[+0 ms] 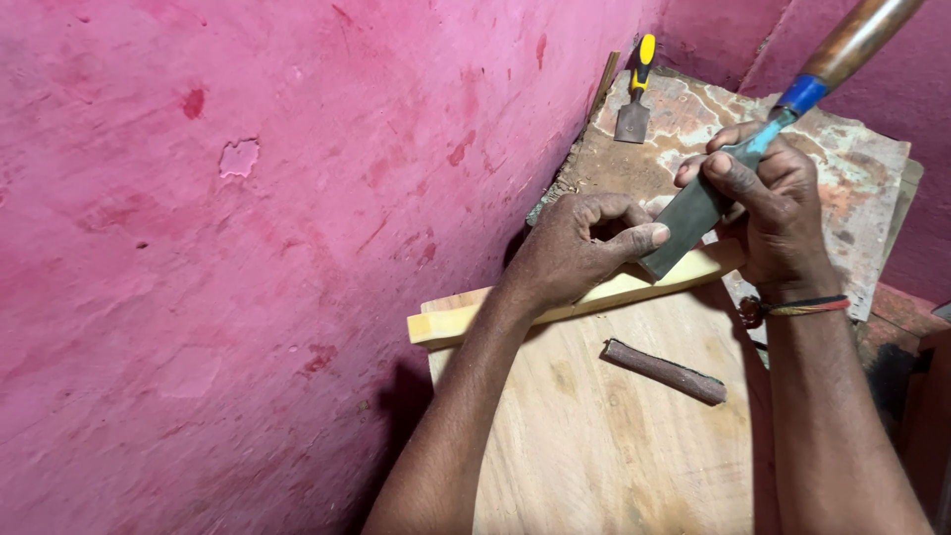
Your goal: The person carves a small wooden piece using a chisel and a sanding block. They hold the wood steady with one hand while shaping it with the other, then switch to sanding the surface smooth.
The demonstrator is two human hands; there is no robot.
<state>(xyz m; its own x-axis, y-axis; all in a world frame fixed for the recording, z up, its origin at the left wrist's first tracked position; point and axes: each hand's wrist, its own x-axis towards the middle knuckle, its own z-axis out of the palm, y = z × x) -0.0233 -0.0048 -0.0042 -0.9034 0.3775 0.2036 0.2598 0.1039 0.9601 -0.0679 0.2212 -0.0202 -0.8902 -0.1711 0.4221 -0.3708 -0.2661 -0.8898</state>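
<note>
Down at the table (pixel 594 436), seen from the head camera, both hands work close together over a pale wooden strip (pixel 466 319). This strip lies across the far edge of a light wooden board that forms the near part of the table. The left hand (pixel 575 248) is curled closed on top of the strip, pressing it down, its thumb stretched toward the flat grey blade of a chisel (pixel 693 213). The right hand (pixel 778 208) is closed around that chisel just above the blade, fingers wrapped on the metal; a blue collar and a brown wooden handle rise from it toward the upper right corner. The blade's lower end touches the strip, just beside the left thumb. A thread band (pixel 802 307) circles the right wrist.

On the board, near the forearms, lies a short dark brown stick (pixel 664 372), apart from the strip. Beyond the hands a worn, blotched sheet (pixel 852 159) covers the far surface, and on it rests a second chisel (pixel 636 94) with a yellow-and-black handle, well apart from the hands. A pink wall (pixel 248 248) runs along the left. No containers show.
</note>
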